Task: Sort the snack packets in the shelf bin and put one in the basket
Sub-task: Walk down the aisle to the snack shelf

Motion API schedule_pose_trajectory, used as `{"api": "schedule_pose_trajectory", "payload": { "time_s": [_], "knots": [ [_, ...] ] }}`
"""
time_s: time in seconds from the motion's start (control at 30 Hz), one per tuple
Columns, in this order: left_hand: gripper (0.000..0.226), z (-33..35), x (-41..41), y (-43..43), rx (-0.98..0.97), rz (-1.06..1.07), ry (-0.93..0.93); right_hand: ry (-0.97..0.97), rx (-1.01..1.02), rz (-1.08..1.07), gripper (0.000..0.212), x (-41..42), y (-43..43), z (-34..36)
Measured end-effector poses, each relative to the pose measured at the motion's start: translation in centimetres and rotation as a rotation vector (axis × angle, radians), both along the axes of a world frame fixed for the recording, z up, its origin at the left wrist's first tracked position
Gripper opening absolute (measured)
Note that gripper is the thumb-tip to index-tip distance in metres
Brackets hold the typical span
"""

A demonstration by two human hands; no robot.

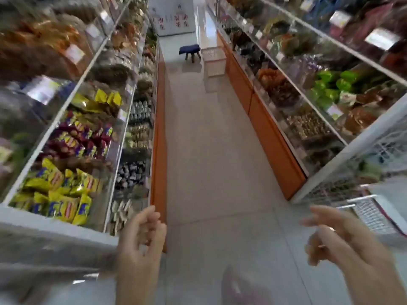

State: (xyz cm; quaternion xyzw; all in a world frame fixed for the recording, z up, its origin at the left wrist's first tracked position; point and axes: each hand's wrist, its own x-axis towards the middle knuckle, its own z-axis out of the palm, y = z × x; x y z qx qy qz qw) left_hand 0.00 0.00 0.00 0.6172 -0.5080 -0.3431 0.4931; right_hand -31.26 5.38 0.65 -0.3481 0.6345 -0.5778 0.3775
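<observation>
- In the aisle between two runs of clear-fronted shelves: both my hands hang out in front over the grey floor (211,172), neither touching a shelf.
- Left hand (141,236): fingers loosely curled, thumb up, holding nothing. It is near the end of the left-hand shelving.
- Right hand (334,238): fingers slack and half bent, blurred. I make out nothing gripped in it.
- Snack packets: the yellow packets (59,194) lie heaped in the nearest bin (44,221) on my left. The purple packets (74,139) are in the bin beyond. All are in the bins and none is in hand.
- Baskets: a white basket (214,61) stands on the floor far down the aisle, beside a dark-topped stool (189,50). A mesh container (372,216) sits close to my right hand. I cannot tell which one the task means.
- Step in hand, as I judge it: reaching into a left bin to start sorting. Nothing is sorted yet.
- Doing it well:
  - Turn to face the bin squarely so both hands reach over its front edge.
  - Use spread fingers to slide and square the packets. They look light and slippery, so sweep low rather than lifting piles.
  - Pinch the chosen packet by a sealed end, not the puffed middle.
  - Check which basket is meant before carrying it.
</observation>
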Motion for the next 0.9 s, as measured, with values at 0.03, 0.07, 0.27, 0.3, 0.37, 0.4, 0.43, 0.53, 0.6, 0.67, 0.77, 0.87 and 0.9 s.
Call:
{"api": "schedule_pose_trajectory", "payload": {
  "time_s": [0.03, 0.07, 0.27, 0.3, 0.37, 0.4, 0.43, 0.53, 0.6, 0.67, 0.77, 0.87, 0.9],
  "knots": [
    [0.026, -1.9, -0.7, -1.2, 0.062, 0.013, 0.008, 0.017, 0.1, 0.067, 0.03, 1.8, -0.5, -1.8],
    [0.028, -3.3, -1.4, -2.7, 0.127, 0.015, 0.009, 0.046, 0.212, 0.043, 0.032, 4.0, -1.3, -2.5],
    [0.029, -8.1, -5.7, -13.9, 0.322, -0.053, -0.008, 0.046, 0.553, 0.053, 0.029, 2.8, -8.2, -8.5],
    [0.029, -8.5, -6.5, -17.2, 0.339, -0.046, -0.015, 0.076, 0.566, 0.07, 0.028, 1.8, -11.1, -8.7],
    [0.029, -8.3, -8.0, -23.1, 0.356, -0.029, -0.023, 0.153, 0.564, 0.103, 0.029, 0.0, -17.7, -8.6],
    [0.029, -8.1, -8.7, -25.7, 0.351, -0.028, -0.029, 0.189, 0.55, 0.126, 0.028, -0.7, -21.2, -8.5],
    [0.029, -7.8, -9.2, -28.1, 0.35, -0.021, -0.028, 0.213, 0.537, 0.146, 0.027, -1.1, -24.8, -8.4],
    [0.029, -7.2, -9.9, -34.3, 0.373, -0.001, -0.007, 0.234, 0.501, 0.208, 0.026, -2.0, -35.8, -8.5],
    [0.032, -6.8, -9.7, -38.1, 0.414, 0.025, -0.016, 0.242, 0.467, 0.222, 0.027, -2.5, -43.4, -8.5],
    [0.034, -7.1, -9.5, -43.2, 0.413, 0.078, -0.025, 0.242, 0.417, 0.217, 0.027, -3.0, -51.8, -8.6],
    [0.035, -7.9, -9.4, -53.2, 0.379, 0.121, -0.017, 0.254, 0.383, 0.249, 0.027, -2.9, -63.7, -8.5],
    [0.033, -7.4, -9.3, -65.1, 0.357, 0.08, -0.021, 0.241, 0.397, 0.262, 0.028, -2.5, -73.7, -8.1],
    [0.034, -6.9, -9.4, -69.1, 0.343, 0.065, -0.022, 0.226, 0.407, 0.264, 0.027, -2.5, -76.4, -7.8]
  ]
}}
